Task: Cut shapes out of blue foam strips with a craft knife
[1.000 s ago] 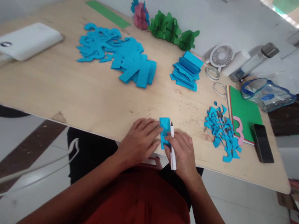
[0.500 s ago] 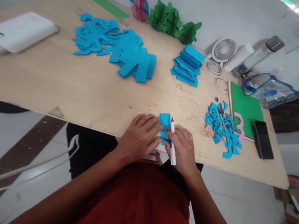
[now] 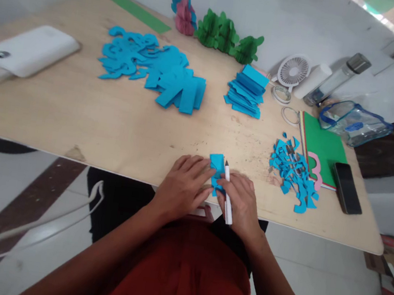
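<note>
holding a white pen [image 3: 228,201] tucked against its fingers, the right hand [image 3: 242,202] also has its fingertips on a small blue paper strip [image 3: 216,160]. the pen's dark tip points away from the body, just beside the strip's right edge. the left hand [image 3: 185,184] lies palm down with fingers loosely stretched, its fingertips and thumb at the strip's left side; whether it pinches the paper, i cannot tell. the strip lies between the two hands, near the front edge of the wooden table [image 3: 112,126].

to the right of the hands is a scatter of blue scraps [image 3: 291,166], then a pink paper piece [image 3: 313,167] partly over a stack of green-topped sheets [image 3: 325,136], with a dark phone [image 3: 347,189] on its right edge. beyond the hands sit a heap of folded blue strips [image 3: 245,93] and, farther left, flat blue strips [image 3: 186,94] touching a pile of curved blue cutouts [image 3: 127,54]. green paper shapes [image 3: 218,33] stand along the wall, beside a pink and blue paper figure [image 3: 185,16]. a white fan [image 3: 294,71] stands to their right.
</note>
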`<action>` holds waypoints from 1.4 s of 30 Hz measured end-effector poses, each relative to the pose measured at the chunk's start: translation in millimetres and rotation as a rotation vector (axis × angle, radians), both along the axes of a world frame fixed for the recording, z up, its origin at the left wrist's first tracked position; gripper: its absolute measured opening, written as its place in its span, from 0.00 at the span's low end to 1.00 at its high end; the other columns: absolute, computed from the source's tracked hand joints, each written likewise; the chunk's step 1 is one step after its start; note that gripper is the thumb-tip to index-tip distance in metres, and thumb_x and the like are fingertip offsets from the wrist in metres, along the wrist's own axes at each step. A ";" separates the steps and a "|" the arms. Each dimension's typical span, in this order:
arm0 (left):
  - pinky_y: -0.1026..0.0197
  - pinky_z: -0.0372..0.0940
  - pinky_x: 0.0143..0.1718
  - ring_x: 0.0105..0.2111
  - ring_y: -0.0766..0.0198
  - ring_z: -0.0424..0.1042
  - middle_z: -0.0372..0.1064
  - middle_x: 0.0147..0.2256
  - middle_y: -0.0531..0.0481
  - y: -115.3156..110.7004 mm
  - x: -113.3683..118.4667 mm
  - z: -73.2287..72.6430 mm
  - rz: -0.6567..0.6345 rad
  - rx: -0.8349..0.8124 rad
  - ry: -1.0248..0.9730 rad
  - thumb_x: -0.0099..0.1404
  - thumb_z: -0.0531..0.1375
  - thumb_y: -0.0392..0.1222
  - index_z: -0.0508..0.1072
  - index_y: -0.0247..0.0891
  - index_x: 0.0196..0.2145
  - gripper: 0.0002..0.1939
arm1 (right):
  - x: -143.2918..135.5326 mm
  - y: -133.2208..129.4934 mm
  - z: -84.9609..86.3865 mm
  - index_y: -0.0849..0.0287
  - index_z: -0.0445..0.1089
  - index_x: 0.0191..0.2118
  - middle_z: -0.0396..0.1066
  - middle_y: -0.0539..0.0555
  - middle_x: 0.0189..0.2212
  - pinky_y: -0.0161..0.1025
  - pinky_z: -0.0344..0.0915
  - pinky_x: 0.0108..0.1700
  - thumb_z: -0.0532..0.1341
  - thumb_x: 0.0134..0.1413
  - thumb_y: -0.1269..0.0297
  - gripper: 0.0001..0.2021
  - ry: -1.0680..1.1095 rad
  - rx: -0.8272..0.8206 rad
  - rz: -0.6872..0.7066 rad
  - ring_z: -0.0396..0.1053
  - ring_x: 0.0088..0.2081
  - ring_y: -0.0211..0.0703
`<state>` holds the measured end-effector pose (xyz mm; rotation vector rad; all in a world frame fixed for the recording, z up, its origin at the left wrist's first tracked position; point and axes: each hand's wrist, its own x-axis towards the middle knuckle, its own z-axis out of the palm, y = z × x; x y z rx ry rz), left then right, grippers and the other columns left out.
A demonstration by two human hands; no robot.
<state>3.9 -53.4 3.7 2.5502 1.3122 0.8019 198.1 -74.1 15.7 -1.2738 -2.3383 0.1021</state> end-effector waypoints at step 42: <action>0.39 0.56 0.60 0.59 0.45 0.62 0.65 0.60 0.41 -0.3 -0.4 2.3 -0.010 0.004 0.081 0.69 0.52 0.41 0.69 0.37 0.56 0.19 | -0.7 1.2 -1.6 0.55 0.70 0.46 0.75 0.57 0.45 0.50 0.62 0.54 0.57 0.64 0.69 0.09 0.032 0.024 0.011 0.68 0.52 0.50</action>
